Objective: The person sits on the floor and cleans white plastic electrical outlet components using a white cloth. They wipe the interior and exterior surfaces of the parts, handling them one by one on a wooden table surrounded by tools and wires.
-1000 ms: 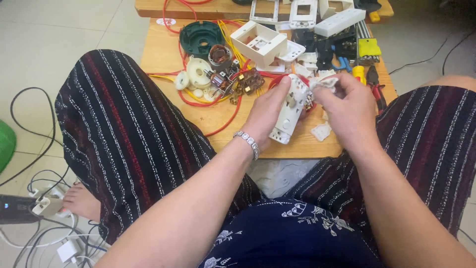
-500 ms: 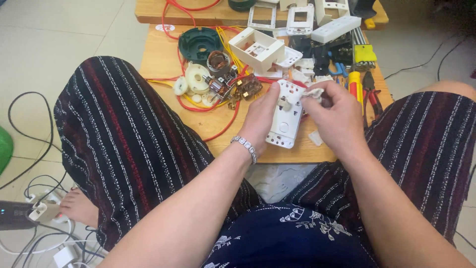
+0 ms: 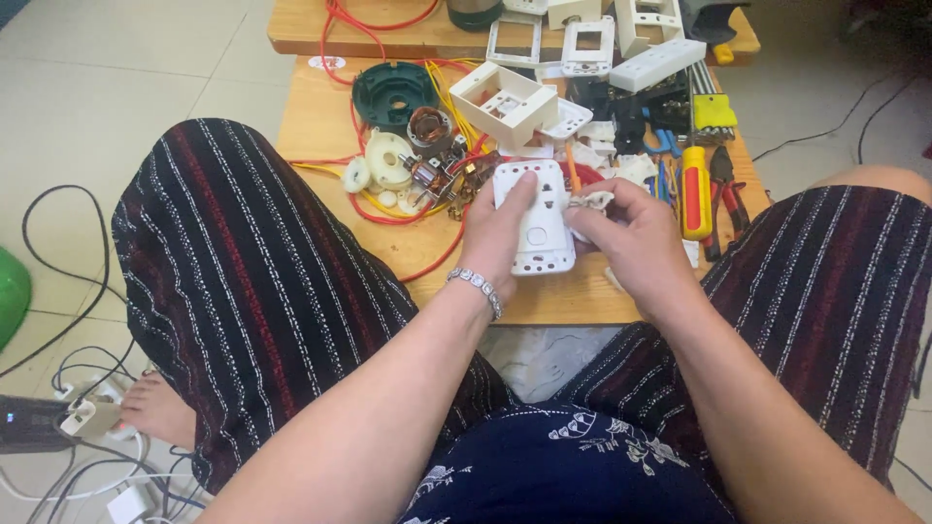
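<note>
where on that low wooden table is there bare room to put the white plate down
Bare wood shows on the low table's left side, between the dark green round part and the table's left edge, and in a strip along the near edge left of the left hand. Behind and right of the white plate, parts and the red-handled screwdriver crowd it.

A small round white sticker with red print (image 3: pixel 328 63) lies at the wooden table's (image 3: pixel 320 126) left edge.
</note>
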